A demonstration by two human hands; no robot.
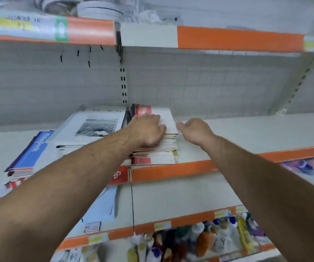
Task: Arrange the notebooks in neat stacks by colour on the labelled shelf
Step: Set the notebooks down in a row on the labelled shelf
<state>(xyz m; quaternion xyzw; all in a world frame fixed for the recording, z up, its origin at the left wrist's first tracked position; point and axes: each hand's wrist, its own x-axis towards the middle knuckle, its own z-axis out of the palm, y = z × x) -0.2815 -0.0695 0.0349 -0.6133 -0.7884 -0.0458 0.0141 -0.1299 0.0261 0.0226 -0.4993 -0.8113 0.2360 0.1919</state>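
**Pressing on red-white stack [168,120]**

Resting left grip [148,129] flat on top, fingers straight. Holding right grip [194,129] just beside its right edge, loosely curled, apparently empty. Sitting on shelf [246,133], beside white stack [95,127].

Left hand [148,129] flat, right hand [195,130] relaxed

A stack of white-and-red paper notebooks [163,152] is sitting on the white metal shelf with an orange front edge [246,133]. The left hand [148,129] is resting on top of it, and the right hand [195,129] is hanging just beside its right edge. A stack of white picture-covered notebooks [95,127] is lying just left, a blue-covered notebook [33,150] further left. Small plastic bottles [209,239] are standing on a lower shelf.
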